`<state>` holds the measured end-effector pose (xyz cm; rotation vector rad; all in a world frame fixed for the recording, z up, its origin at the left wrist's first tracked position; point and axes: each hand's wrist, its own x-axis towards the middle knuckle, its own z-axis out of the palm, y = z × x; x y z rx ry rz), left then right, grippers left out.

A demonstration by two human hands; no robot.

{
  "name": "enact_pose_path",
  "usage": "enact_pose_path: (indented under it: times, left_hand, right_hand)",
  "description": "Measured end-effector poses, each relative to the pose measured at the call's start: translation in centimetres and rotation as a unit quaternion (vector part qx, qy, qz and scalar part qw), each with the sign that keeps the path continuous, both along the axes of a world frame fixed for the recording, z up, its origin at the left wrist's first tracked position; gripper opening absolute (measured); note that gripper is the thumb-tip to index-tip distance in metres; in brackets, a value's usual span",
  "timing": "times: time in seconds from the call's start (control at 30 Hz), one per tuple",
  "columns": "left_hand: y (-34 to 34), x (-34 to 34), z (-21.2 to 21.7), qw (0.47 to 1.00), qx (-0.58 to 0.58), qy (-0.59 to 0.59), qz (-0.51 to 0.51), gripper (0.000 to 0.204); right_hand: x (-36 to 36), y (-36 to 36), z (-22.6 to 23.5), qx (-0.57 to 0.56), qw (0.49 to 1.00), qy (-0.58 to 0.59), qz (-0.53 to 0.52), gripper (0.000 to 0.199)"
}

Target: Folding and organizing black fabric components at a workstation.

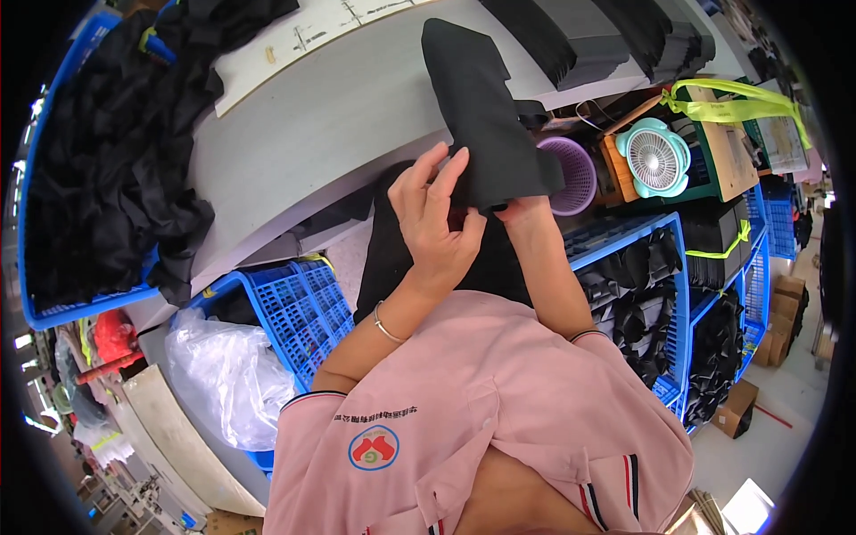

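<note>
A long black fabric piece point(486, 116) is stretching from the person's hands, its far part lying over the grey surface point(303, 152) and its near end projecting past the near edge. Its long axis is running away from the person, leaning slightly left at the far end, so most of its length is lying beyond both grips. The left hand point(432, 214) is touching the left edge near that end, its index and middle fingers standing apart; whether its thumb is pinching the fabric, one cannot tell. The right hand point(526, 209) is reaching under the near end, closer to the right corner; the fabric is hiding its fingers, so its grip cannot be told either.

Just right of the piece, a purple basket point(578, 174) is standing, with a turquoise fan point(658, 156) farther right. Black stacks point(580, 45) are resting at the far right of the surface. On the left, a blue crate point(98, 308) is holding black cloth point(116, 160).
</note>
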<state>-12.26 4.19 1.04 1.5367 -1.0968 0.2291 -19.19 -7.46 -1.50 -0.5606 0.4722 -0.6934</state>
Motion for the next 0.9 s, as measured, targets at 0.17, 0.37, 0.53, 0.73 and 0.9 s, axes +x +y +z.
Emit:
enact_pose_path:
  times: [0.17, 0.37, 0.53, 0.73, 0.9]
  left_hand:
    - [0.5, 0.0, -0.7, 0.997, -0.016, 0.067, -0.046, 0.059]
    - [0.9, 0.3, -0.4, 0.997, -0.030, 0.061, -0.043, 0.059]
    - [1.1, 0.5, -0.9, 0.994, -0.031, 0.084, -0.058, 0.061]
    - [1.3, 1.7, -1.5, 0.993, -0.008, 0.097, -0.065, 0.062]
    - [1.9, 2.0, -1.0, 0.982, -0.023, 0.167, -0.088, 0.060]
  right_hand:
    - [0.0, -0.1, -1.2, -0.009, 0.999, -0.044, 0.002, 0.044]
    - [0.5, 0.6, -0.4, 0.024, 0.999, -0.031, -0.030, 0.040]
    - [1.4, 0.7, -0.3, 0.003, 0.998, 0.034, -0.055, 0.038]
    - [2.5, 0.6, -0.9, 0.002, 0.995, 0.069, -0.067, 0.038]
    - [3.5, -0.1, -2.2, -0.011, 0.998, 0.004, -0.054, 0.042]
